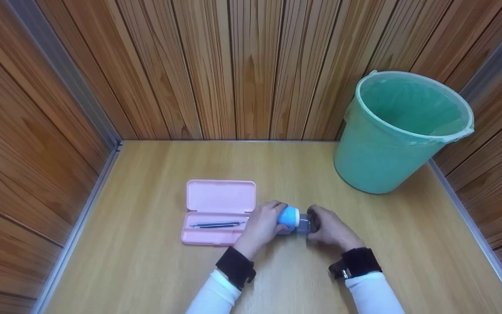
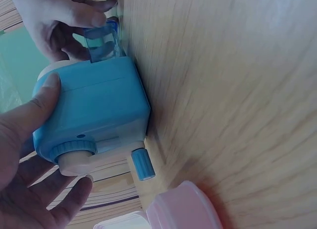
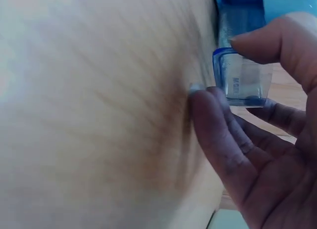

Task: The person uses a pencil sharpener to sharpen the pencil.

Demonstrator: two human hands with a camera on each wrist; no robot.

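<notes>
A blue crank pencil sharpener (image 2: 106, 97) is held in my left hand (image 1: 260, 224), thumb on one side and fingers on the other. Its crank handle (image 2: 143, 164) points toward the pink case in the left wrist view. From the opposite end a clear shavings drawer (image 3: 243, 80) sticks out partway. My right hand (image 1: 331, 226) holds this drawer between thumb and fingers. The drawer's inner end is still within the sharpener body, and a bluish rim shows at its outer end.
An open pink pencil case (image 1: 220, 196) lies left of my hands, with dark slim pencils (image 1: 217, 225) in its tray. A green bin (image 1: 375, 152) with a plastic liner stands at the back right. Wood-panelled walls (image 1: 255, 69) bound the tabletop.
</notes>
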